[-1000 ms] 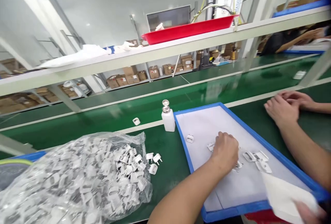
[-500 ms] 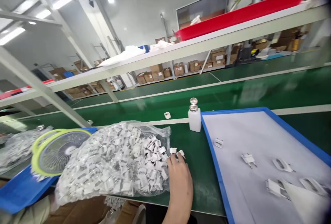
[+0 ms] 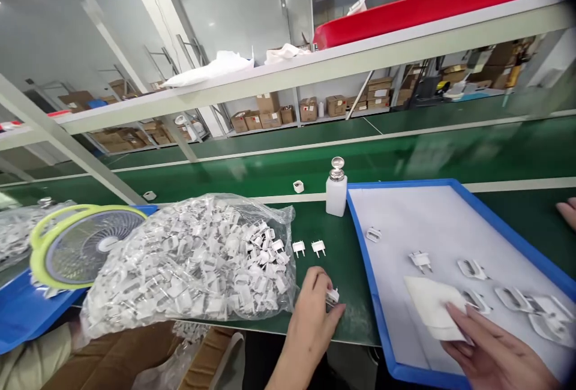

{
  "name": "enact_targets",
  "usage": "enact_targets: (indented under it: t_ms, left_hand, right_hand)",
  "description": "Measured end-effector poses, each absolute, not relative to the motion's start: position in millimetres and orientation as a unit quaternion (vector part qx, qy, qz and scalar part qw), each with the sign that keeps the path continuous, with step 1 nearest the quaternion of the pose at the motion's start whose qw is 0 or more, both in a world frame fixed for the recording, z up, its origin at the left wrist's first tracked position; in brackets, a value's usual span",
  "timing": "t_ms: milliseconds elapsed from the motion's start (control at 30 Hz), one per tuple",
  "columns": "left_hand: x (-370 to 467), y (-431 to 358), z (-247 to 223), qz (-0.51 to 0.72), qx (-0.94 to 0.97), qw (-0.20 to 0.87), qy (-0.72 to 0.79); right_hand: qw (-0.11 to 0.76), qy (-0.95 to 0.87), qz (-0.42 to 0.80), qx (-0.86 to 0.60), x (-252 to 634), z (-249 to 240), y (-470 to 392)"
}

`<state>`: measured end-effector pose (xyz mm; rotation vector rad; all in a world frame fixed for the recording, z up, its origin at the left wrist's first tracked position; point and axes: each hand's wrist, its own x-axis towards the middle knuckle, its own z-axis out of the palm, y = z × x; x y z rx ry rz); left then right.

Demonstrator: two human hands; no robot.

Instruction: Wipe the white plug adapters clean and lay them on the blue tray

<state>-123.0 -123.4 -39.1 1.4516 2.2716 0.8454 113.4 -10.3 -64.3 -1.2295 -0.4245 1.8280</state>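
My left hand [image 3: 312, 312] is closed around a small white plug piece [image 3: 333, 296], close above the green table's front edge. Two more white two-pin plug pieces, a left one [image 3: 298, 248] and a right one [image 3: 318, 248], stand side by side just beyond it. Left of the hand lies a clear plastic bag [image 3: 189, 258] heaped with the same white pieces. My right hand [image 3: 499, 348] pinches a folded white cloth [image 3: 434, 306] over the blue-rimmed tray [image 3: 369, 270]. Several white plug pieces [image 3: 420, 260] lie scattered on the tray's pale lining, some partly behind the cloth and hand.
A white bottle with a metal top [image 3: 336, 193] stands behind the tray's left corner. A yellow-green fan [image 3: 90, 246] lies by a blue tray at left. Another person's hand [image 3: 567, 211] shows at the right edge. Overhead runs a shelf with a red tray [image 3: 432, 6].
My left hand has drawn back toward the table edge, leaving two plug pieces standing and now holding one. My right hand and the cloth have come left over the tray.
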Motion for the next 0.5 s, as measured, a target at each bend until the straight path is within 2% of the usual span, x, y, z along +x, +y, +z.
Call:
enact_targets:
  t_ms: [167, 300, 367, 433, 500]
  left_hand:
    - [-116, -126, -50, 0.356, 0.369, 0.175, 0.840]
    - [-112, -123, -57, 0.384, 0.397, 0.183, 0.813]
    - [-111, -122, -55, 0.408, 0.413, 0.203, 0.789]
    - [-110, -121, -51, 0.450, 0.423, 0.237, 0.750]
    - [-108, -121, -45, 0.492, 0.434, 0.262, 0.708]
  right_hand:
    - [0.439, -0.154, 0.720, -0.515, 107, -43, -20]
    - [0.409, -0.207, 0.713, -0.531, 104, -48, -24]
    - [0.387, -0.295, 0.684, -0.543, 105, -56, -26]
    - [0.389, -0.471, 0.592, -0.526, 104, -62, -30]
    - [0.425, -0.678, 0.411, -0.437, 100, -61, -36]
